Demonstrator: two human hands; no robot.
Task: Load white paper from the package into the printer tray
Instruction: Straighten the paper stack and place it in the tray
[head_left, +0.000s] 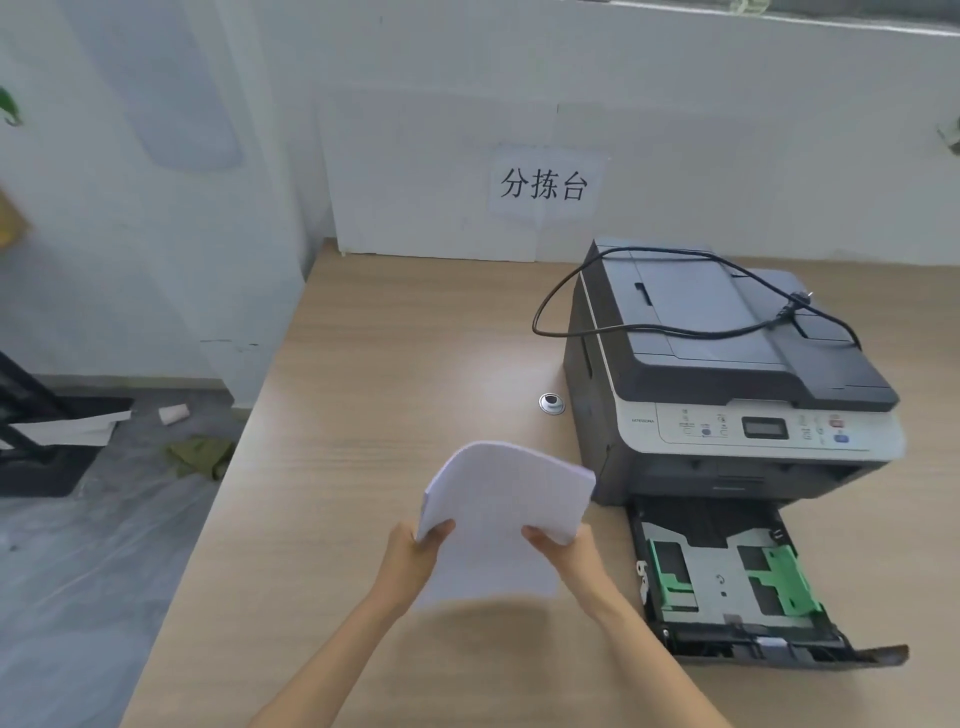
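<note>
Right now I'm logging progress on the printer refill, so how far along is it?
Done: the tray is pulled out of the printer and lies empty, green guides showing. In hand: the left hand and right hand hold a paper stack above the desk, left of the tray. Left: lay the stack in and push the tray shut.
</note>
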